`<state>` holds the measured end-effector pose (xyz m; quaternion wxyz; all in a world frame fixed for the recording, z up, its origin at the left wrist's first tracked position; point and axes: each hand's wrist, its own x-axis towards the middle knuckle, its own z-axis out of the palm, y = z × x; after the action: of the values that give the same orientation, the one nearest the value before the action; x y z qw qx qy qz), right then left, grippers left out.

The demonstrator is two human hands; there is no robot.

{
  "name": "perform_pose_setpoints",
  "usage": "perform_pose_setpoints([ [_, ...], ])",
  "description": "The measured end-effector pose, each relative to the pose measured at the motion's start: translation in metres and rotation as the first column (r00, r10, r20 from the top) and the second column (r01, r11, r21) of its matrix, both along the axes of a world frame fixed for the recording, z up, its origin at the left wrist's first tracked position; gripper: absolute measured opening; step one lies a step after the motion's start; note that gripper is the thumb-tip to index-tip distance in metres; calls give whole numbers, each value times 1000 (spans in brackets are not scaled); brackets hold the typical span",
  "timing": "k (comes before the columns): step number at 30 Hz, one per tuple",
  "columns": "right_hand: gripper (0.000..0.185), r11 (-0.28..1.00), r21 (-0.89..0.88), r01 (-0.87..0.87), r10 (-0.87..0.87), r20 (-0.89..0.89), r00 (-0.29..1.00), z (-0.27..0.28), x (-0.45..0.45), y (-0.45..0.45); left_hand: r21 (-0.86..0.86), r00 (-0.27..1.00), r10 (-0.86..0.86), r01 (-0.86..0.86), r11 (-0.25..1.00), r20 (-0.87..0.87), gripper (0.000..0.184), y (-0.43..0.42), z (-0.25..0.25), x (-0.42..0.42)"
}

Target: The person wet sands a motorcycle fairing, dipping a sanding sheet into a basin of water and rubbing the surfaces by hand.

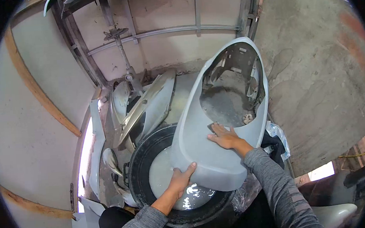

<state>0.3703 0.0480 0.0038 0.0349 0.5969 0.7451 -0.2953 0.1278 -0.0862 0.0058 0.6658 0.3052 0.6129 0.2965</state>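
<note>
A large light-grey plastic body panel (210, 154), like a scooter fairing with a big oval opening, leans tilted over a black tub (138, 176). Cloudy whitish water (159, 175) fills part of the tub. My left hand (181, 182) grips the panel's lower left edge, thumb on top and the other fingers mostly hidden. On the panel's face, just below the opening, my right hand (226, 137) presses a small dark piece of sandpaper (211, 127), which shows at its fingertips.
Several grey and silver panels (148, 103) lean behind the tub, near a metal post (123, 50). More grey pieces (88, 222) lie at the lower left. A large stained board (316, 83) stands at the right, with crumpled plastic (279, 134) beside the panel.
</note>
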Motion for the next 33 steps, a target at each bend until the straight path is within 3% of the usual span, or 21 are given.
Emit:
perform_pose_setpoints([
  [2, 87, 999, -13, 50, -50, 6, 999, -19, -22, -3, -18, 998, -45, 44, 999, -37, 112, 2, 4, -1],
  [4, 92, 957, 66, -282, 289, -260, 921, -3, -54, -32, -32, 999, -30, 29, 999, -31, 111, 0, 4, -2],
  [5, 92, 957, 65, -281, 288, -255, 923, 2, -52, -38, -24, 999, -37, 37, 999, 4, 111, 0, -1, -5],
  [7, 88, 893, 45, -448, 443, -273, 854, 8, -45, -47, -24, 999, -43, 43, 999, 25, 112, 1, -4, -3],
  [8, 88, 895, 51, -444, 440, -270, 856, 8, -31, -36, -17, 999, -48, 48, 999, 25, 112, 1, -3, -1],
  [10, 95, 999, -9, -32, 32, -8, 999, -5, 10, 5, -9, 1000, -13, 13, 1000, -24, 113, 2, -1, 0],
  [11, 94, 998, 40, 52, -52, -6, 999, -24, 14, 9, -9, 999, -30, 30, 1000, -24, 115, 4, 2, 0],
  [12, 94, 998, 38, 49, -48, -9, 999, -25, 2, 2, -10, 999, -27, 26, 1000, -28, 115, 5, -1, -2],
  [15, 94, 963, 90, -255, 270, -263, 926, -3, -53, -41, 7, 999, -34, 34, 999, -5, 114, 4, -3, -3],
  [18, 89, 915, 82, -394, 402, -135, 906, 4, -38, -43, -3, 1000, -25, 25, 1000, 10, 114, 3, -9, -3],
  [19, 95, 946, 131, -295, 301, -27, 953, -9, -19, -25, -27, 1000, -16, 17, 999, 22, 112, 4, 3, 0],
  [20, 95, 946, 136, -295, 301, -29, 953, -13, -8, -13, -23, 1000, -16, 16, 1000, 19, 112, 4, 1, 1],
  [22, 99, 996, 52, -66, 76, -209, 975, -23, 2, 9, 28, 999, 32, -32, 999, -7, 111, 5, -5, 5],
  [23, 97, 975, 194, -106, 158, -272, 949, -47, -17, 2, 1, 1000, 21, -21, 1000, 10, 112, 4, -3, 4],
  [24, 97, 978, 181, -107, 154, -273, 950, -38, -33, -21, -12, 1000, 21, -21, 1000, 11, 112, 1, -8, 2],
  [26, 94, 926, 139, -352, 364, -586, 724, 14, -53, -61, -11, 997, -44, 44, 999, 60, 114, 6, -16, -4],
  [28, 96, 912, 129, -389, 396, -522, 755, 17, -26, -52, -16, 997, -30, 31, 999, 74, 113, -1, -1, 2],
  [30, 99, 987, -15, -163, 160, -130, 979, -1, 12, -8, 16, 997, 39, -40, 999, 70, 114, 0, 9, 5],
  [31, 96, 999, 38, 18, -17, -31, 999, -24, 20, 3, 18, 1000, 10, -10, 1000, -6, 116, 5, -7, 5],
  [32, 96, 999, 39, 10, -9, -26, 1000, -32, 10, 1, 19, 1000, 18, -18, 1000, -1, 116, 5, -5, 5],
  [33, 95, 994, 88, -69, 82, -147, 986, -39, -9, -3, 29, 1000, 8, -8, 1000, 27, 117, 5, -2, 5],
])
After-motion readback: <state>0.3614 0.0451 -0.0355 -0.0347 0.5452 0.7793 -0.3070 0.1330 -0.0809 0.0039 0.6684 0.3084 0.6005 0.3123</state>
